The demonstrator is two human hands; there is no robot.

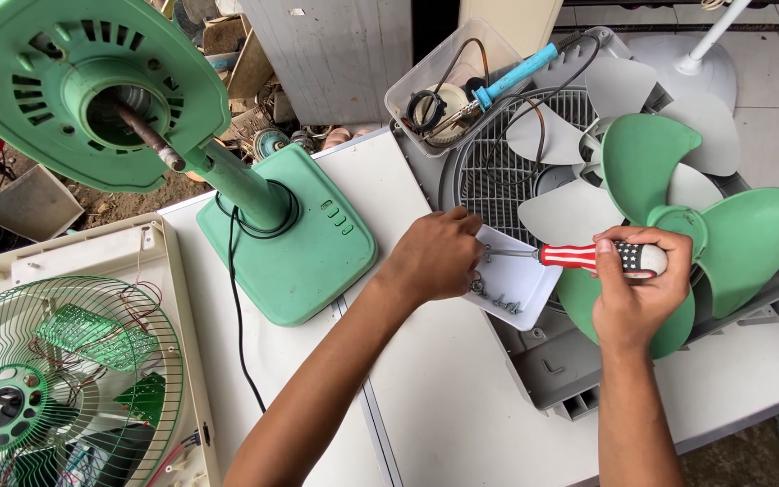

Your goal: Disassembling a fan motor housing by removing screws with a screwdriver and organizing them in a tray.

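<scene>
Presently the right hand (635,287) is gripping a striped-handled screwdriver (579,256), its tip meeting a small part pinched by the left hand (435,257) over the white tray (520,293); keeping the shaft level looks advisable.

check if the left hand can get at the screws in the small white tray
Probably yes. The left hand already rests at the edge of the small white tray, and nothing lies between its fingers and the screws; the screwdriver tip crosses just above.

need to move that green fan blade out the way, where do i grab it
Take the green fan blade by its raised centre hub, coming from above. It lies flat on the grey fan housing, and the three thin curved vanes would flex if pinched at an edge.
</scene>
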